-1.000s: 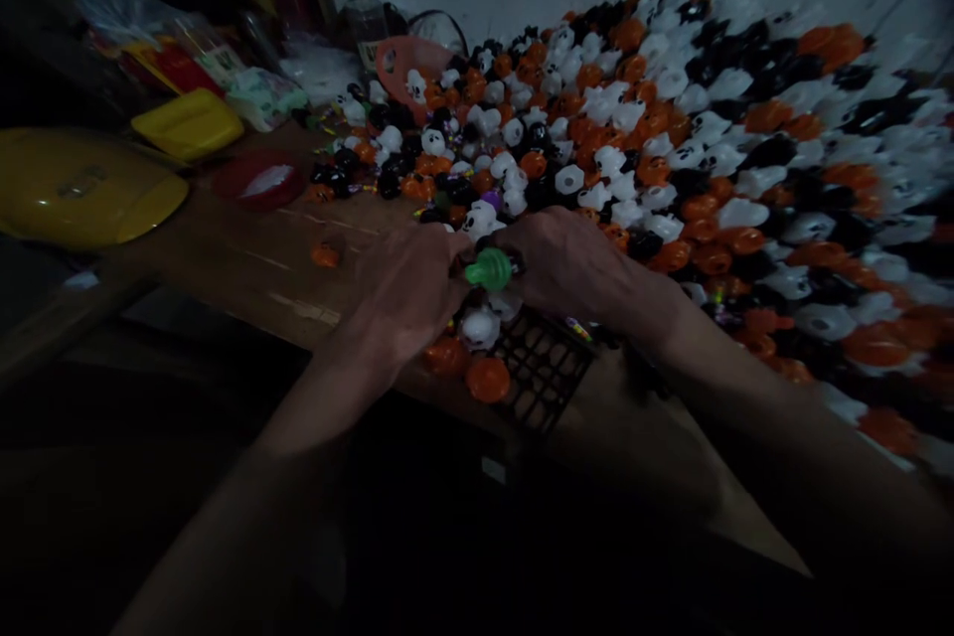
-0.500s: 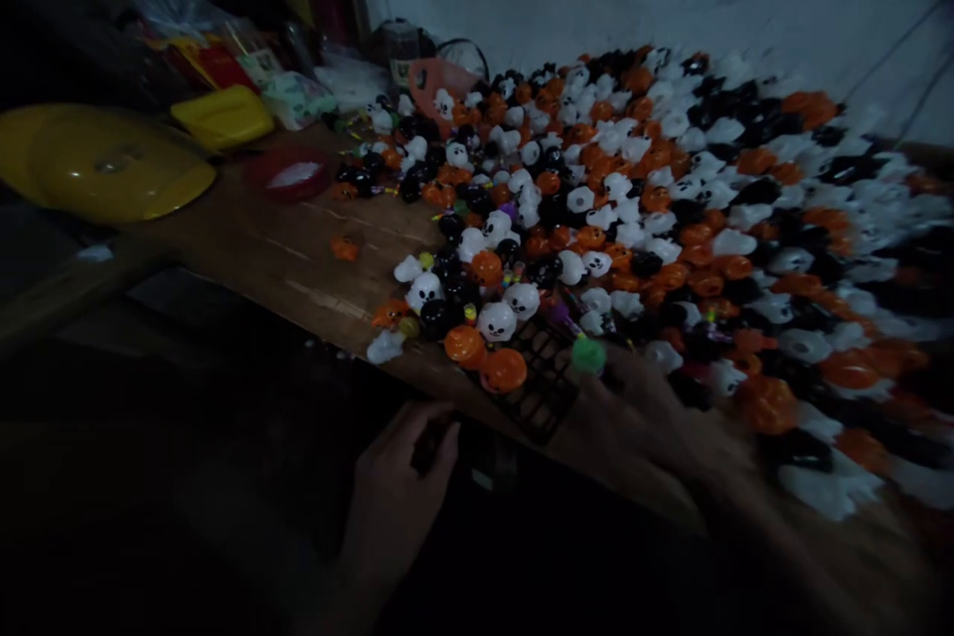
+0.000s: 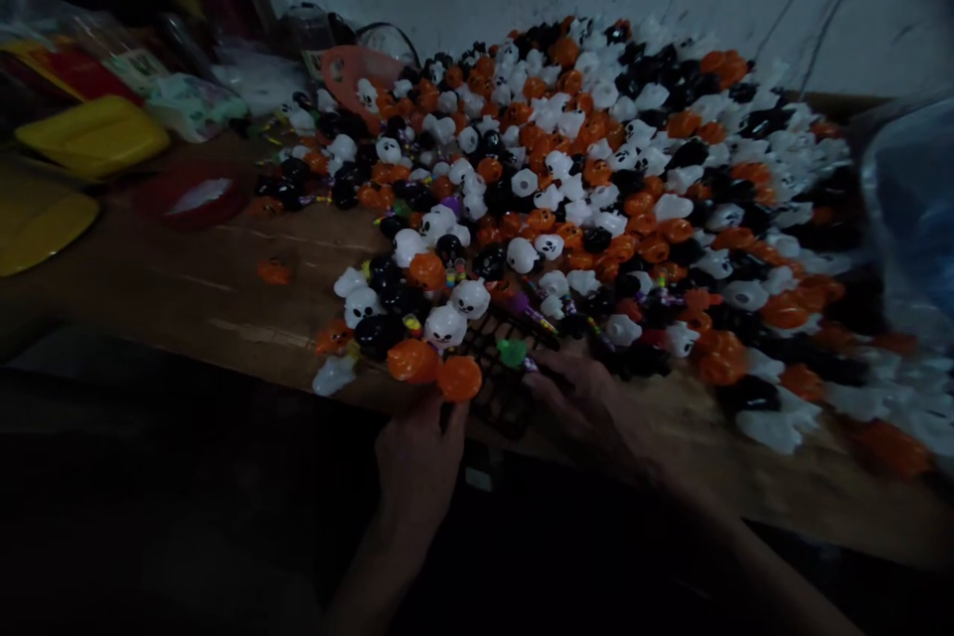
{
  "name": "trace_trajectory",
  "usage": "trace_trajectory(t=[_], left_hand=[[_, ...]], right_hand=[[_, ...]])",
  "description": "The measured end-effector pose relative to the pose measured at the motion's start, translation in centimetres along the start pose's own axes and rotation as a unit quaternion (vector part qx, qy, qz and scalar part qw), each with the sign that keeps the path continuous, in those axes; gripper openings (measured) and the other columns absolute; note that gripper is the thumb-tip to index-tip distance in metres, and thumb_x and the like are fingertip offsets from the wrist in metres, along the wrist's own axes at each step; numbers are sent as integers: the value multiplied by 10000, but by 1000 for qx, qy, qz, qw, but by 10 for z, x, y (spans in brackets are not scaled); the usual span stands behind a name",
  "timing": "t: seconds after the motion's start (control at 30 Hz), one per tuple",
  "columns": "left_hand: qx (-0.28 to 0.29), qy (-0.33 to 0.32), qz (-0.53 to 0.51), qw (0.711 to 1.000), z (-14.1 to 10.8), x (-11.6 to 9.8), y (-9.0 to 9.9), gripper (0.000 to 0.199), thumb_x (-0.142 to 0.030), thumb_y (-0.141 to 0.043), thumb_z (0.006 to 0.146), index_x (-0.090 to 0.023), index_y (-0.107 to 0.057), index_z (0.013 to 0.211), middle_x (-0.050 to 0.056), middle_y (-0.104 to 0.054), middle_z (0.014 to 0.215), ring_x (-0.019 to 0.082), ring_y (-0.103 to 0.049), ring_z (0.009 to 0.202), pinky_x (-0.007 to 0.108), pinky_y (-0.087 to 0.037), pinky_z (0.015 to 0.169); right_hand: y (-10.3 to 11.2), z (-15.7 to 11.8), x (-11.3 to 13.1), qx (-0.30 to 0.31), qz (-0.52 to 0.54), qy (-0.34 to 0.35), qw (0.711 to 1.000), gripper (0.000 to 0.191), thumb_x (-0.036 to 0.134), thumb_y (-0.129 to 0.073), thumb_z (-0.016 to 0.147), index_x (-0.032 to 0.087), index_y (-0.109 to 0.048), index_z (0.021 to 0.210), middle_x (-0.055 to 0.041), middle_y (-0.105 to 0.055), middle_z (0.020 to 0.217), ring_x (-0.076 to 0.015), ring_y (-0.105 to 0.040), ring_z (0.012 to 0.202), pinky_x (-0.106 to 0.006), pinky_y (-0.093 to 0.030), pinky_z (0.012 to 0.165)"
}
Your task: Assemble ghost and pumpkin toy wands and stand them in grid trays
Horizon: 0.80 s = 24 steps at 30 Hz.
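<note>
Near the table's front edge, my left hand has its fingertips at an orange pumpkin piece; whether it grips the piece is hard to see in the dim light. My right hand is closed round a thin patterned stick with a green top, over a dark grid rack. White ghost pieces, black pieces and another orange piece lie just behind the rack and my left hand.
A large pile of orange, white and black pieces covers the wooden table. At the left are a red dish, a yellow container and a yellow rounded object. A clear plastic bag stands right.
The view has shifted right. My left hand has moved up from below the table edge to the orange pieces. My right hand still has the green-topped stick, now over the rack.
</note>
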<state>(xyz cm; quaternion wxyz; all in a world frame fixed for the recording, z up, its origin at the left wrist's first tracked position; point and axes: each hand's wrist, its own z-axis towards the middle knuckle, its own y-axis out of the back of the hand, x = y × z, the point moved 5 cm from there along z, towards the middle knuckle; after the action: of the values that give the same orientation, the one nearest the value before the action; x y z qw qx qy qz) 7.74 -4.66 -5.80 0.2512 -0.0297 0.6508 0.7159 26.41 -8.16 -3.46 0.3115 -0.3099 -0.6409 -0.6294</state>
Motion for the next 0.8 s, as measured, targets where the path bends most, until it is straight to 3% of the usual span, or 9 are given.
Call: trace_trajectory(t=[0.17, 0.4, 0.6, 0.67, 0.8], left_hand=[[28, -6, -68, 997, -10, 16, -3, 220, -287, -512, 864, -189, -681, 965, 77, -720, 950, 237, -681, 872, 310, -521, 764], [-10, -17, -39, 999, -5, 13, -1, 296, -370, -462, 889, -182, -688, 930, 96, -728, 857, 248, -693, 815, 312, -538, 719], [-54, 67, -138, 987, -36, 28, 3, 190, -369, -548, 845, -255, -591, 991, 7, -721, 854, 176, -697, 739, 231, -552, 643], [-64, 29, -150, 986, -48, 21, 5, 134, -326, -571, 826, -255, -589, 939, 2, -719, 835, 166, -694, 720, 221, -553, 652], [-24, -144, -189, 971, -58, -21, 7, 108, -217, -573, 793, -264, -622, 877, 0, -698, 741, 155, -669, 663, 226, -539, 641]], right_hand=[[5, -1, -8, -36, 38, 11, 999, 229, 285, -434, 928, 185, -605, 1043, -45, -649, 987, -197, -596, 927, -300, -445, 824], [8, -2, -11, -30, 48, 14, 998, 214, 287, -418, 929, 185, -572, 1036, -40, -629, 927, -189, -593, 885, -303, -457, 814], [22, -18, -6, -63, 9, 0, 998, 184, 281, -392, 920, 210, -553, 975, -58, -619, 923, -202, -593, 843, -323, -473, 774], [28, -23, -4, -79, -14, 6, 997, 174, 259, -395, 905, 212, -540, 989, -62, -615, 907, -198, -591, 806, -313, -474, 737], [37, -30, -7, -119, -93, -40, 988, 153, 242, -424, 874, 207, -533, 975, -36, -599, 721, -177, -567, 619, -269, -438, 578]])
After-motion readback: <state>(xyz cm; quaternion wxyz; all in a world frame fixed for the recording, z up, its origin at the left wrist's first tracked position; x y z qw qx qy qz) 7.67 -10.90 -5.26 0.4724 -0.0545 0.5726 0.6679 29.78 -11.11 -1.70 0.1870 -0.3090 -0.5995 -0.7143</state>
